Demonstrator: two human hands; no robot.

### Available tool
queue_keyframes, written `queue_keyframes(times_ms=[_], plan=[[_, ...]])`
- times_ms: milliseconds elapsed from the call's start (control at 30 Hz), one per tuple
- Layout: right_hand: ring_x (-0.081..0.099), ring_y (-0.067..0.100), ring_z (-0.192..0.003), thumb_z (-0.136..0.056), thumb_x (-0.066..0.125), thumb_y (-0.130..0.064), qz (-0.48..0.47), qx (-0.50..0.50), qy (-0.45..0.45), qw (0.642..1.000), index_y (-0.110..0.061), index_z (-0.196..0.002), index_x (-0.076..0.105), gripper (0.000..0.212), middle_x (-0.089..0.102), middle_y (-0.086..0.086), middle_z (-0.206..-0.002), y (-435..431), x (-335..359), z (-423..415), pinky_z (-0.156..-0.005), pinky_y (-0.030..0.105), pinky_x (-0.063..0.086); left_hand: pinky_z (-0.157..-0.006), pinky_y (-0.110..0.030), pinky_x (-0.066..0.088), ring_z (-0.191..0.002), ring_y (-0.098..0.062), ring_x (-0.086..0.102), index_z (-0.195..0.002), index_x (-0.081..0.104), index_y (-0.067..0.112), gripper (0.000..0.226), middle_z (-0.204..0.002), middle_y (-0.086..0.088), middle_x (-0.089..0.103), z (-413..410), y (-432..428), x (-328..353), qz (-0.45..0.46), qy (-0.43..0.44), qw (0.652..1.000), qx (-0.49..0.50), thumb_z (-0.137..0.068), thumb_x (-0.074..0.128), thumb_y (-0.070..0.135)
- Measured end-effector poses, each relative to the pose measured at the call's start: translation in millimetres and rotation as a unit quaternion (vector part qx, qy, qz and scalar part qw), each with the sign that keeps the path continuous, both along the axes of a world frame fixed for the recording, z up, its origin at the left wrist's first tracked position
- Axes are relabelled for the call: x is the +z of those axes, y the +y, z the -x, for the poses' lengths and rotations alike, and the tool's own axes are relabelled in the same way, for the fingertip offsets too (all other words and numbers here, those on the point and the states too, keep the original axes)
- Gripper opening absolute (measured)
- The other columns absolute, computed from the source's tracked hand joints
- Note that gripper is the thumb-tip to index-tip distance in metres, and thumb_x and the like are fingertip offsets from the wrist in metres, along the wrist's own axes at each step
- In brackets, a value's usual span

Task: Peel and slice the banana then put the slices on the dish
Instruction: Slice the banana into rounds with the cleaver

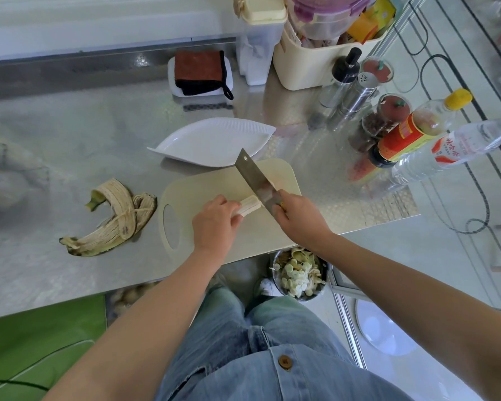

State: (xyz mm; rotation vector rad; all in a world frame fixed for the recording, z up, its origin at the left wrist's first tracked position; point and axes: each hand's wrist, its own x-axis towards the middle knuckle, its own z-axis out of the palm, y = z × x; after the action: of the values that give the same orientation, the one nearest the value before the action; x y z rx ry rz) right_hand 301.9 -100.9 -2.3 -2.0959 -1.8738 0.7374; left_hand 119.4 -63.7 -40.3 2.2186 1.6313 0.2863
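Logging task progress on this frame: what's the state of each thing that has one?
banana: peeled, lying on the cutting board, a length still uncut
peel: off the fruit, lying left of the board
dish: empty, no slices on it
knife: edge down at the banana's end
left hand: grips the banana
right hand: grips the knife handle

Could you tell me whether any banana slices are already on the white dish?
No, the white dish shows only bare surface, with nothing lying on it.
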Motion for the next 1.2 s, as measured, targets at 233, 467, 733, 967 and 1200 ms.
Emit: queue_keyframes(times_ms=[233,467,733,967,1200], plan=[[0.045,0.024,-0.061,-0.097,0.041,-0.017,0.020,0.003,-0.017,1.000,-0.005,-0.106,0.054,0.019,0.047,0.002,-0.069,-1,-1,3,-0.056,0.028,0.031,-0.055,-0.027,0.037,-0.079,-0.021,0.059,-0.100,0.071,0.025,0.018,-0.089,0.001,0.060,0,1,-1,0.005,-0.007,1.000,0.002,-0.082,0.072,0.025],[0.046,0.026,-0.066,-0.098,0.041,-0.018,0.056,0.005,-0.044,0.997,-0.006,-0.100,0.050,0.015,0.048,0.006,-0.076,1,-8,12,-0.057,0.030,0.031,-0.055,-0.028,0.040,-0.080,-0.019,0.057,-0.103,0.071,0.025,0.021,-0.089,0.003,0.059,-1,1,-1,0.006,-0.009,1.000,0.002,-0.082,0.071,0.025],[0.046,0.028,-0.066,-0.097,0.042,-0.018,0.058,0.000,-0.034,0.998,-0.010,-0.088,0.042,0.012,0.046,0.006,-0.073,-1,-12,12,-0.058,0.033,0.033,-0.059,-0.033,0.048,-0.083,-0.020,0.058,-0.104,0.070,0.026,0.021,-0.091,0.003,0.059,-1,1,-2,0.016,-0.010,1.000,0.007,-0.082,0.071,0.026],[0.045,0.025,-0.061,-0.095,0.042,-0.016,-0.003,0.004,-0.010,1.000,-0.006,-0.100,0.054,0.016,0.047,0.003,-0.068,4,-3,4,-0.056,0.031,0.032,-0.056,-0.027,0.037,-0.083,-0.021,0.058,-0.103,0.070,0.025,0.021,-0.092,0.001,0.061,-1,0,2,0.008,-0.002,1.000,0.004,-0.083,0.071,0.026],[0.048,0.027,-0.062,-0.095,0.042,-0.018,0.013,0.008,-0.015,1.000,-0.006,-0.105,0.055,0.020,0.050,0.005,-0.070,4,-3,5,-0.057,0.033,0.037,-0.057,-0.027,0.036,-0.084,-0.021,0.058,-0.104,0.070,0.024,0.021,-0.093,0.001,0.061,-1,1,3,0.011,-0.001,1.000,0.005,-0.083,0.070,0.025]])
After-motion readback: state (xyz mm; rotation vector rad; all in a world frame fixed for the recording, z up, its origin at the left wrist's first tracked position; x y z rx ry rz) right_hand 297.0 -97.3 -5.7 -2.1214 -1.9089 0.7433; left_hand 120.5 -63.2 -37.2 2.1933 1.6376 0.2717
